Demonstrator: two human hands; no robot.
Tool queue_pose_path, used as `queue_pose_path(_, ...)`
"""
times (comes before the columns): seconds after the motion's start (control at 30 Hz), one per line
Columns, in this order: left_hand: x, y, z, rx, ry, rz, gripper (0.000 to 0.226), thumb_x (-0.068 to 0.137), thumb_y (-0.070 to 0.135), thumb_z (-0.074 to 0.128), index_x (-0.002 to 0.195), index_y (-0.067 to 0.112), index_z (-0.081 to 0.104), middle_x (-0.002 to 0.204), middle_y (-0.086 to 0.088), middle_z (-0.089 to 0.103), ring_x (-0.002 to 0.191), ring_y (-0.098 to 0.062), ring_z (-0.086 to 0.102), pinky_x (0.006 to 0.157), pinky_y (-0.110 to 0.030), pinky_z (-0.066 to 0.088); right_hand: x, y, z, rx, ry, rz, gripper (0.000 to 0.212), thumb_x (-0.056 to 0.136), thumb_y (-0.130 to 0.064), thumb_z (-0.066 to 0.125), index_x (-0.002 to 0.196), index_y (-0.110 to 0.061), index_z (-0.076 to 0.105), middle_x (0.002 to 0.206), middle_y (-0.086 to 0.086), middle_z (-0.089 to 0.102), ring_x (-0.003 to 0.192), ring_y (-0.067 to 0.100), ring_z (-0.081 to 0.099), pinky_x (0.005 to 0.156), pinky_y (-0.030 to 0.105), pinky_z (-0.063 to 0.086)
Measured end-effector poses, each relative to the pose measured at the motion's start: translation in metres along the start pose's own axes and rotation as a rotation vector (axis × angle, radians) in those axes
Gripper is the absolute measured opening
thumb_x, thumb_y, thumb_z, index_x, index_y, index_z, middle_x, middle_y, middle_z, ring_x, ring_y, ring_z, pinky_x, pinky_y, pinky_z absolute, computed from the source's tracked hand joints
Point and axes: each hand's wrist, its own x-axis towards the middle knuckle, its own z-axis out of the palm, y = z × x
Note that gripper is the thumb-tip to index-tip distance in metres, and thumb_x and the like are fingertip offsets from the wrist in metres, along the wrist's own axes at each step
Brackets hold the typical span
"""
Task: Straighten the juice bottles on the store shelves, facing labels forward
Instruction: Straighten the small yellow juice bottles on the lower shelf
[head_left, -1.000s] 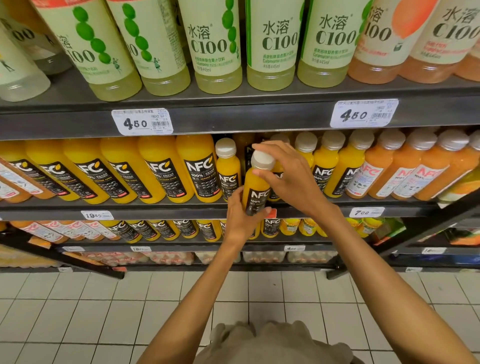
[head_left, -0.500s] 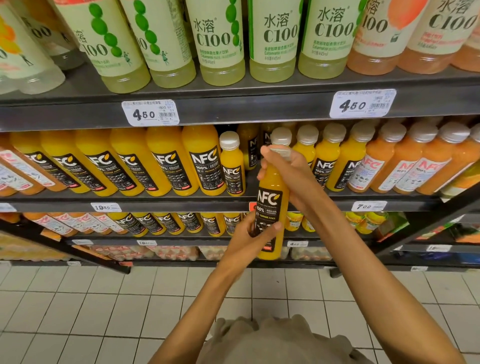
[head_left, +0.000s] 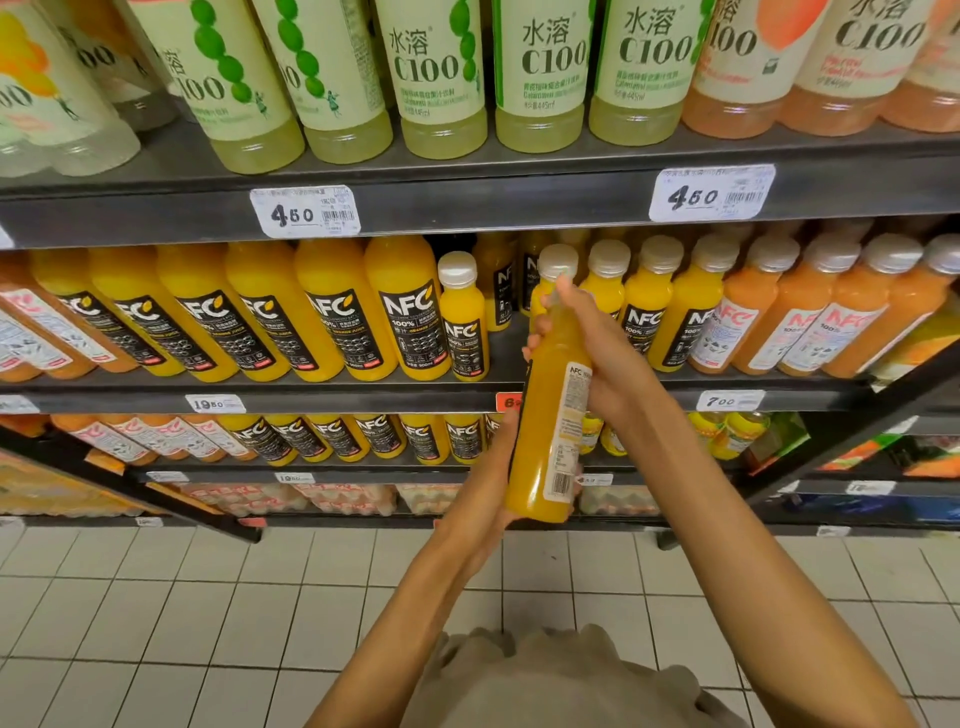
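Observation:
A small orange NFC juice bottle (head_left: 545, 441) is held off the middle shelf (head_left: 311, 397), in front of its edge. Its white back label with the barcode faces me; the black front label is turned away to the left. My left hand (head_left: 488, 483) grips its lower body and base from the left. My right hand (head_left: 597, 353) wraps its neck and upper body, hiding the cap. Behind it stands a row of small NFC bottles (head_left: 649, 306) with white caps. One small bottle (head_left: 461, 322) stands left of an empty slot.
Large NFC bottles (head_left: 337, 332) fill the left of the middle shelf, peach-coloured NFC bottles (head_left: 810, 312) the right. C100 bottles (head_left: 540, 78) line the top shelf. More NFC bottles (head_left: 332, 436) stand on a lower shelf. White tiled floor (head_left: 208, 623) lies below.
The bottle came off the shelf and down toward me. Both hands have rotated it, so the black NFC label seen half a second ago now faces left and the white back label shows.

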Motion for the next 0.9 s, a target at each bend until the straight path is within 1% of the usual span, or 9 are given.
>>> queue_pose_path(0.1, -0.006, 0.009, 0.008, 0.220, 0.116, 0.102, 0.049, 0.076, 0.065, 0.040, 0.113, 0.039, 0.056, 0.119, 0.000, 0.067, 0.108, -0.015, 0.064, 0.094, -0.038, 0.051, -0.002, -0.002, -0.002, -0.206, 0.070, -0.029, 0.028, 0.089, -0.044, 0.059, 0.095, -0.016, 0.058, 0.074, 0.001, 0.066, 0.071, 0.016, 0.068, 0.069, 0.031, 0.056)
queue_pose_path(0.17, -0.010, 0.011, 0.014, 0.224, 0.117, 0.083, 0.053, 0.073, 0.062, 0.048, 0.114, 0.032, 0.058, 0.108, -0.003, 0.071, 0.097, -0.016, 0.068, 0.089, -0.037, 0.054, -0.002, -0.002, -0.002, -0.198, 0.056, 0.033, 0.033, 0.090, -0.047, 0.055, 0.102, -0.016, 0.058, 0.077, 0.002, 0.070, 0.078, 0.017, 0.071, 0.063, 0.029, 0.057)
queue_pose_path(0.27, -0.021, 0.018, 0.021, -0.149, -0.056, -0.100, 0.054, 0.077, 0.056, 0.055, 0.106, 0.011, 0.062, 0.082, -0.011, 0.069, 0.068, -0.019, 0.068, 0.062, -0.032, 0.058, 0.000, 0.003, -0.004, -0.017, 0.024, 0.150, 0.032, 0.091, -0.041, 0.056, 0.102, -0.011, 0.056, 0.072, 0.003, 0.068, 0.078, 0.020, 0.072, 0.065, 0.032, 0.059)
queue_pose_path(0.33, -0.026, 0.022, 0.024, -0.464, -0.187, -0.228, 0.057, 0.081, 0.052, 0.055, 0.110, 0.004, 0.059, 0.085, -0.014, 0.065, 0.067, -0.022, 0.067, 0.062, -0.032, 0.058, -0.001, 0.013, -0.007, 0.125, 0.038, 0.228, 0.028, 0.090, -0.035, 0.059, 0.103, -0.010, 0.054, 0.070, 0.005, 0.065, 0.073, 0.019, 0.072, 0.065, 0.031, 0.059)
queue_pose_path(0.4, -0.029, 0.024, 0.027, -0.696, -0.212, -0.293, 0.057, 0.079, 0.046, 0.062, 0.117, 0.004, 0.057, 0.091, -0.016, 0.063, 0.071, -0.024, 0.067, 0.066, -0.035, 0.060, -0.002, 0.026, -0.010, 0.214, 0.102, 0.338, 0.031, 0.089, -0.033, 0.063, 0.105, -0.009, 0.053, 0.069, 0.008, 0.066, 0.064, 0.020, 0.071, 0.057, 0.030, 0.058)
queue_pose_path(0.63, -0.026, 0.019, 0.028, -0.818, -0.099, -0.325, 0.054, 0.077, 0.041, 0.068, 0.116, 0.004, 0.062, 0.098, -0.017, 0.066, 0.074, -0.026, 0.068, 0.069, -0.037, 0.060, -0.009, 0.039, -0.017, 0.102, 0.102, 0.570, 0.023, 0.094, -0.031, 0.054, 0.098, -0.008, 0.052, 0.060, 0.013, 0.068, 0.049, 0.022, 0.067, 0.040, 0.030, 0.052)
queue_pose_path(0.77, -0.025, 0.003, 0.032, -0.637, -0.036, -0.277, 0.048, 0.076, 0.040, 0.068, 0.109, 0.005, 0.065, 0.095, -0.017, 0.067, 0.084, -0.029, 0.067, 0.076, -0.041, 0.058, -0.001, 0.015, -0.010, -0.023, 0.035, 0.312, 0.019, 0.093, -0.027, 0.056, 0.089, -0.009, 0.054, 0.074, 0.008, 0.062, 0.059, 0.016, 0.066, 0.056, 0.025, 0.056)
queue_pose_path(0.83, -0.021, -0.007, 0.033, -0.357, 0.130, -0.098, 0.050, 0.073, 0.045, 0.066, 0.113, 0.017, 0.062, 0.101, -0.009, 0.071, 0.095, -0.025, 0.067, 0.082, -0.039, 0.056, -0.002, -0.001, -0.007, -0.146, -0.010, 0.082, 0.014, 0.092, -0.025, 0.058, 0.098, -0.012, 0.055, 0.079, 0.005, 0.060, 0.065, 0.016, 0.067, 0.063, 0.028, 0.057)
queue_pose_path(0.9, -0.020, -0.008, 0.035, 0.026, 0.263, 0.090, 0.049, 0.067, 0.052, 0.064, 0.111, 0.032, 0.055, 0.105, 0.005, 0.069, 0.099, -0.011, 0.066, 0.077, -0.024, 0.055, -0.008, -0.009, -0.003, -0.216, -0.021, -0.089, 0.022, 0.092, -0.025, 0.060, 0.108, -0.012, 0.054, 0.081, 0.002, 0.063, 0.071, 0.017, 0.068, 0.066, 0.030, 0.056)
